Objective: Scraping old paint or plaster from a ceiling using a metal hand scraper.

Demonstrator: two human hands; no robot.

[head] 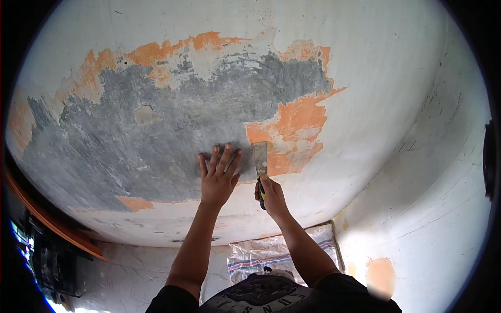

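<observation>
My right hand [274,197] grips the black and yellow handle of a putty knife [260,158]. Its wide metal blade points up the wall and lies over the border between bare grey plaster [184,117] and a patch of orange paint [301,117]. Pale flecks stick to the blade. To the left, my left hand [218,180] rests with spread fingers against the grey plaster and holds nothing. White paint [375,98] with ragged edges surrounds the grey and orange areas.
A side wall [415,211] meets this wall at a corner on the right. Below are a marbled tile floor [133,266] and a striped plastic sheet [258,260] near my body. An orange-brown wooden edge [54,223] curves along the lower left, beside dark objects [51,254].
</observation>
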